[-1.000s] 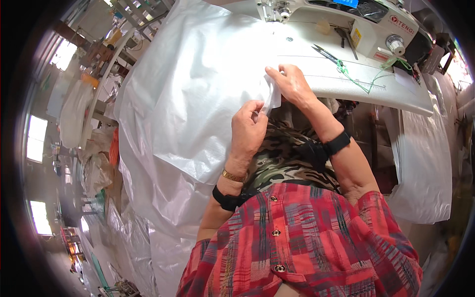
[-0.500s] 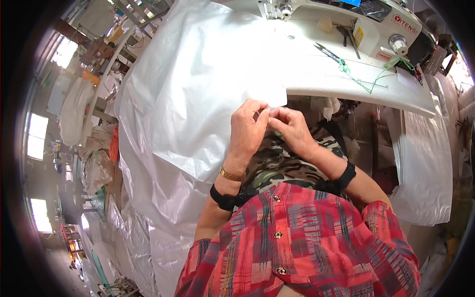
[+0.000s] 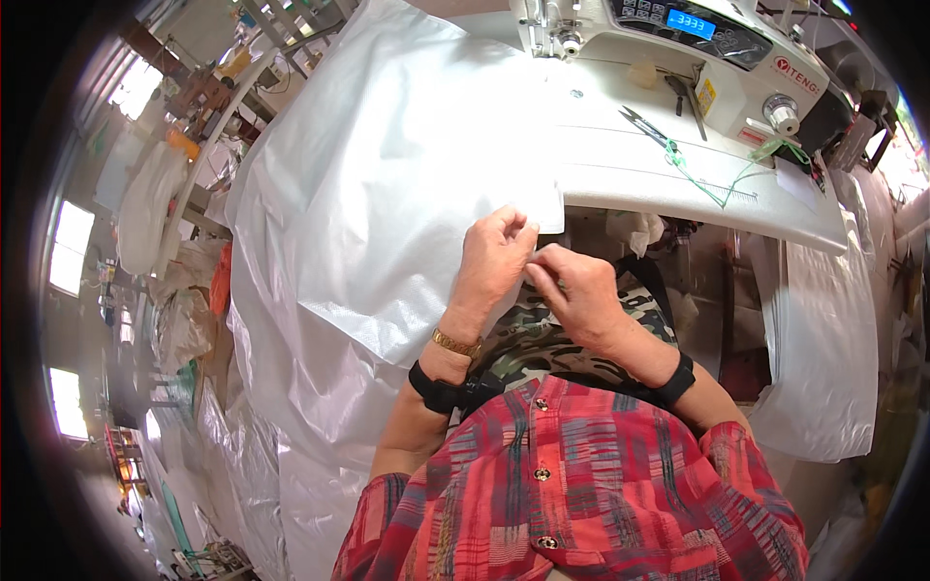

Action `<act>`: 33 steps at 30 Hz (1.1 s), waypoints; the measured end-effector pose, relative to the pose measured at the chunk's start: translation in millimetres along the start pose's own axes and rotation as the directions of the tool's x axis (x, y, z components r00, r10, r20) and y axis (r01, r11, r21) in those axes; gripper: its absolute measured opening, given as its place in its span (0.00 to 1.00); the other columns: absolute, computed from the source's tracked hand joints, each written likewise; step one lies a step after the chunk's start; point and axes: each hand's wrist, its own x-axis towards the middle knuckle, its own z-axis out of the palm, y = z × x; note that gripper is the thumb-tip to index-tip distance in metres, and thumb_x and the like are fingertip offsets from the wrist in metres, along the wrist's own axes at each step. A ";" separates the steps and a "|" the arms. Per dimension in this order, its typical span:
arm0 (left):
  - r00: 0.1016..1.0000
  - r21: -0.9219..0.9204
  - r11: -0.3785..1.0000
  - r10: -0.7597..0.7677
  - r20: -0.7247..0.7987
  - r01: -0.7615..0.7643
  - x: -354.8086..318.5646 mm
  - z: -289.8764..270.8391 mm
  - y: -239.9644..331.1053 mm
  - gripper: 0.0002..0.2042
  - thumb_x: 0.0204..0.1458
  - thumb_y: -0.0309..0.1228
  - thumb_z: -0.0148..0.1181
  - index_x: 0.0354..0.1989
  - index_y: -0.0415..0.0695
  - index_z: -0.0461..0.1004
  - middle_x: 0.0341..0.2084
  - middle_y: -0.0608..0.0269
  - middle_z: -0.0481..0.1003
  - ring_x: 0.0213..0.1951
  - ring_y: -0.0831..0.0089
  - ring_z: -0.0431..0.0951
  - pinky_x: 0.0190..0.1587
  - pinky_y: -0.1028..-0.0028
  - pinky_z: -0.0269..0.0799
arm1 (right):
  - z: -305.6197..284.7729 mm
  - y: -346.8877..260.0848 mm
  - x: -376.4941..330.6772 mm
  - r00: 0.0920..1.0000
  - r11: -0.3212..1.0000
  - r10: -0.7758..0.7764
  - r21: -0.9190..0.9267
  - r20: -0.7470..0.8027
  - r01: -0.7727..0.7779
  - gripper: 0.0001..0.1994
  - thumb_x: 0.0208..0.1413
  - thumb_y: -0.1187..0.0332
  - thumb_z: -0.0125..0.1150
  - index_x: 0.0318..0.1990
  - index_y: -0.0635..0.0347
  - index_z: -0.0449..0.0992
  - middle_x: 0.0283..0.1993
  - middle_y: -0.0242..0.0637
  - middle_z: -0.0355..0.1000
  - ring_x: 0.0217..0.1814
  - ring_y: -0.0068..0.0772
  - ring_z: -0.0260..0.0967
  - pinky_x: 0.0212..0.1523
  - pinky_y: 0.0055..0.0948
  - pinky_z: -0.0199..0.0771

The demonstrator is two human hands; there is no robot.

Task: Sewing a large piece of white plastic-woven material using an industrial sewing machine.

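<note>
Left hand (image 3: 494,261): fingers pinched on near corner of white woven sheet (image 3: 387,184). Right hand (image 3: 572,290): fingertips closed on same corner, touching left. Sheet drapes over bench (image 3: 659,169) near-left edge. Scissors (image 3: 641,122), sewing machine (image 3: 678,39) at far edge.

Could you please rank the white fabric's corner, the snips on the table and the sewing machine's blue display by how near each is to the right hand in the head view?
From the right hand:
1. White fabric's corner, just above the fingers.
2. Snips, up on the table.
3. Blue display, top of the machine.
</note>
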 end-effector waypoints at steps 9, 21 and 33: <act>0.993 -0.064 0.991 0.113 -0.029 -0.114 -3.3 7.6 13.1 0.07 0.56 0.26 0.59 0.34 0.33 0.76 0.21 0.71 0.73 0.25 0.87 0.68 0.26 0.82 0.64 | 9.5 21.0 19.5 0.915 0.880 0.305 0.446 -0.264 -0.165 0.10 0.55 0.68 0.64 0.35 0.65 0.71 0.28 0.35 0.71 0.31 0.22 0.68 0.34 0.26 0.71; 0.998 -0.216 0.974 0.059 -0.015 -0.061 -2.2 8.7 3.0 0.09 0.57 0.26 0.58 0.41 0.33 0.78 0.23 0.69 0.76 0.26 0.87 0.71 0.27 0.84 0.66 | 7.6 11.4 26.9 0.973 0.936 0.168 0.336 -0.160 -0.106 0.05 0.57 0.74 0.58 0.38 0.67 0.72 0.32 0.40 0.71 0.33 0.29 0.71 0.36 0.28 0.72; 0.989 -0.235 0.967 -0.125 -0.085 0.102 9.2 -1.1 11.6 0.09 0.55 0.29 0.57 0.27 0.35 0.72 0.15 0.68 0.70 0.17 0.83 0.66 0.19 0.78 0.61 | -3.5 21.7 29.4 0.987 0.931 0.130 0.353 -0.091 -0.090 0.08 0.56 0.78 0.50 0.39 0.67 0.76 0.36 0.42 0.77 0.37 0.28 0.76 0.40 0.29 0.75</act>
